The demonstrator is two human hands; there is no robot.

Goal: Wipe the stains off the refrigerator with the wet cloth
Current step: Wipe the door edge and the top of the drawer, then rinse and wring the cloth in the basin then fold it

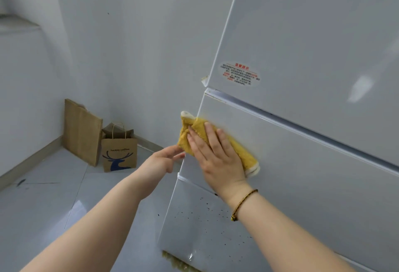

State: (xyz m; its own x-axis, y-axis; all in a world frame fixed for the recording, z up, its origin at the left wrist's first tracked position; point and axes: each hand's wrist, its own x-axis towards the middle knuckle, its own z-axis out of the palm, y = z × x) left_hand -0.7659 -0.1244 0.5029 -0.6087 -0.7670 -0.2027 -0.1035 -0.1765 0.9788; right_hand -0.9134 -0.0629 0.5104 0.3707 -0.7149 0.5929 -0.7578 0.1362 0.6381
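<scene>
Though white-edged, cloth (248,157) mostly yellow.

refrigerator (302,163): smooth, glossy white panels, light glinting off them
cloth (248,157): yellow fluffy towelling, pale trim
paper bags (119,153): brown kraft paper, matt
floor (49,202): glossy grey tiles
wall (140,45): matt, plain
bracelet (244,203): braided dark-and-gold cord

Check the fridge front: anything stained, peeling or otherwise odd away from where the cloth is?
Yes: dark specks spatter the bottom door, below the spot where the right hand presses the yellow cloth. A scrap of tape peels from the left corner of the upper door, and yellowish grime lines the bottom edge of the refrigerator.
</scene>
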